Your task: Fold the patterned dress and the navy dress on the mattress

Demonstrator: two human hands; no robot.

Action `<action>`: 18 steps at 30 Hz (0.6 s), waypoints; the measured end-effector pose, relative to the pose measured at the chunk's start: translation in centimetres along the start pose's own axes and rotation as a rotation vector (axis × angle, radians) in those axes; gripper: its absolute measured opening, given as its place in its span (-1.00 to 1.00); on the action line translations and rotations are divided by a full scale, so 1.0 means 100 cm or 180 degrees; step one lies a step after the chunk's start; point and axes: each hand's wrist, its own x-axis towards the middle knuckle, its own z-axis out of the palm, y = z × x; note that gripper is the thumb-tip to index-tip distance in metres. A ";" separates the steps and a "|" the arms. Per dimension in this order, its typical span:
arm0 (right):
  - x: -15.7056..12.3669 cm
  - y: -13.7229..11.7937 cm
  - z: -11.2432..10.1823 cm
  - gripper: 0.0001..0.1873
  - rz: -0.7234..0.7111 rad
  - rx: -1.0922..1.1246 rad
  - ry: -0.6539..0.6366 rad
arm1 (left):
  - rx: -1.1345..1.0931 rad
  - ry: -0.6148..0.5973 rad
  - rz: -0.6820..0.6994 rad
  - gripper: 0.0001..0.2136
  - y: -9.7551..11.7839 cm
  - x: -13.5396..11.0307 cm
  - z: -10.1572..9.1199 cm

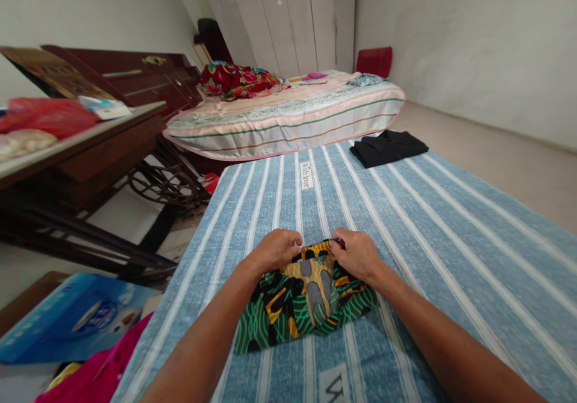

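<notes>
A pair of patterned shorts [318, 289] in green, black, yellow and grey lies on a blue-and-white striped cloth [216, 270]. Its gathered top edge faces away from me. My left hand [280, 248] pinches that edge at the left, thumb and fingers closed on the fabric. At the right end of the same edge, my right hand [357, 251] grips the cloth with curled fingers. Some of the fingertips are hidden behind the hands and fabric. Beyond them, near the far right corner, rests a folded black garment [390, 147].
Behind the striped surface stands a bed [288, 123] with a red floral blanket [238, 80]. To the left is a sewing-machine table [130, 120] carrying a red plastic bag [49, 117]. A blue box [76, 319] and pink cloth [103, 373] lie low at left.
</notes>
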 end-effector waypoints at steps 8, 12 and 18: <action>0.002 0.000 -0.001 -0.87 0.0019 0.0009 -0.0038 | 0.0430 0.0608 0.0047 -0.85 0.029 -0.006 0.004; 0.002 0.002 -0.001 -0.88 0.0089 0.0116 -0.0079 | -0.0871 0.0185 -0.0054 -0.85 0.057 -0.005 0.014; 0.003 0.005 -0.002 -0.76 0.0002 0.0555 -0.0111 | -0.1578 -0.0165 -0.0543 -0.87 0.061 0.009 0.031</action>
